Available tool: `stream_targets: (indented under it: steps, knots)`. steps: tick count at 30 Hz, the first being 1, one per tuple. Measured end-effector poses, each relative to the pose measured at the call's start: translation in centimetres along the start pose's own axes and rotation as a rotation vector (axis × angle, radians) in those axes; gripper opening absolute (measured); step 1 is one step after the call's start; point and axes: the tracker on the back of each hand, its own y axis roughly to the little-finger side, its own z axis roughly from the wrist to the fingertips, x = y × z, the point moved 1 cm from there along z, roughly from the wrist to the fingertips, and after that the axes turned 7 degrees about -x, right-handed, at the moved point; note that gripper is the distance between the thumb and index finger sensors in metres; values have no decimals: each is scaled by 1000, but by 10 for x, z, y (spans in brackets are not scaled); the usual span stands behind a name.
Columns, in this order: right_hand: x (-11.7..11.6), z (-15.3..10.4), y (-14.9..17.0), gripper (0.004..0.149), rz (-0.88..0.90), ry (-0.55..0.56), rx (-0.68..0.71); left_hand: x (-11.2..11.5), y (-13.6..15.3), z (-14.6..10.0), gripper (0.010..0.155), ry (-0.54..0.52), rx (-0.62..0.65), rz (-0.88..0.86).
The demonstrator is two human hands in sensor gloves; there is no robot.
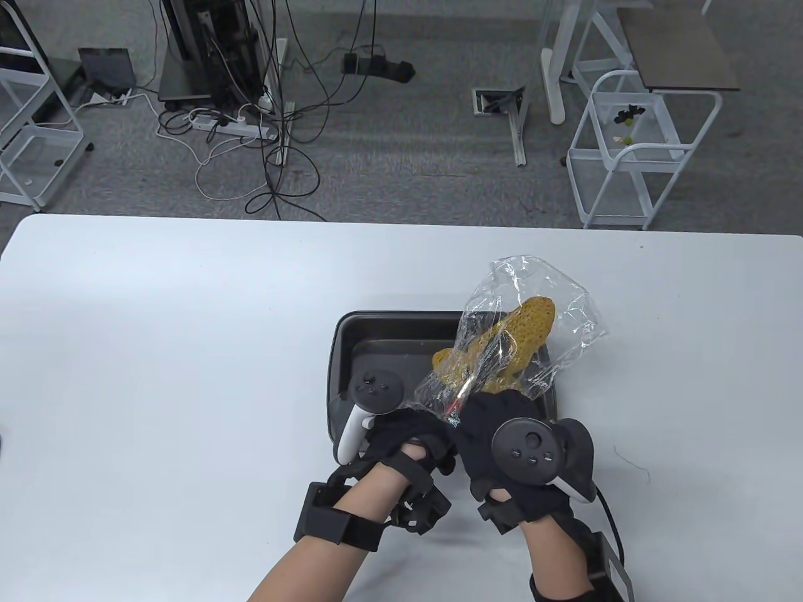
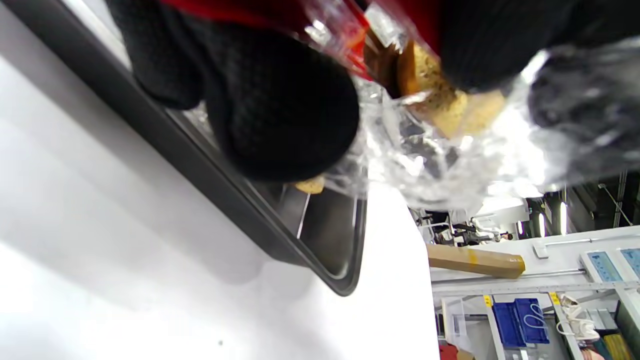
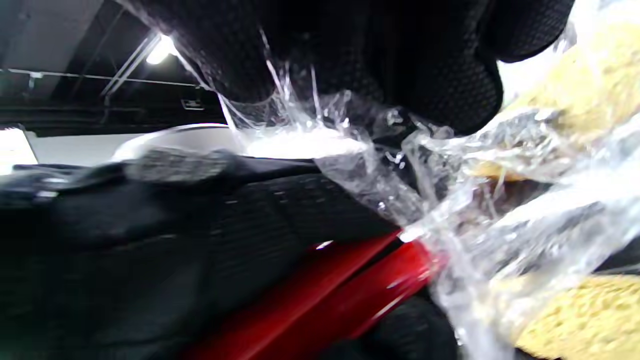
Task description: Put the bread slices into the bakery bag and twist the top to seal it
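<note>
Hands: left hand (image 1: 411, 439) and right hand (image 1: 495, 417) meet at the gathered mouth of the bakery bag (image 1: 533, 313), fingers of both curled round the bunched plastic; palms face each other, trackers up.
Bag: clear, crinkled, tilted up and away to the right over the tray (image 1: 342, 351), its far end past the tray's far right corner.
Bread slices (image 1: 511, 342): yellow and porous, inside the bag.
Surface: white table (image 1: 157, 345) with the dark metal tray near its middle.
Room: grey carpet, trailing cables (image 1: 270, 157), white wire carts (image 1: 633, 150).
Left wrist view: a bread crumb (image 2: 310, 186) lies in the tray under the glove; shelves with blue bins (image 2: 520, 320) stand beyond.
Right wrist view: a red strip (image 3: 350, 280) shows at the bag's neck between the gloves.
</note>
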Motion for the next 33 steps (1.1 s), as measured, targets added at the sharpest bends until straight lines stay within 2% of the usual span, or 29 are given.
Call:
stream_targets:
  steps: [4, 8, 11, 15, 23, 33]
  knots:
    - [-3, 2, 1, 41, 81, -105, 29, 1, 2, 5, 84, 12, -20, -6]
    - [-4, 3, 2, 41, 89, -131, 26, 3, 1, 5, 87, 31, -29, 19]
    - [-1, 2, 6, 41, 88, -92, -7, 6, 0, 6, 95, 88, -25, 65]
    - [3, 2, 14, 41, 54, -67, -64, 8, 4, 5, 96, 202, -30, 20]
    - [9, 4, 35, 41, -27, 21, -142, -5, -1, -15, 93, 180, -1, 148]
    - [13, 4, 46, 41, -40, 53, -178, -22, 8, -44, 93, 141, -25, 264]
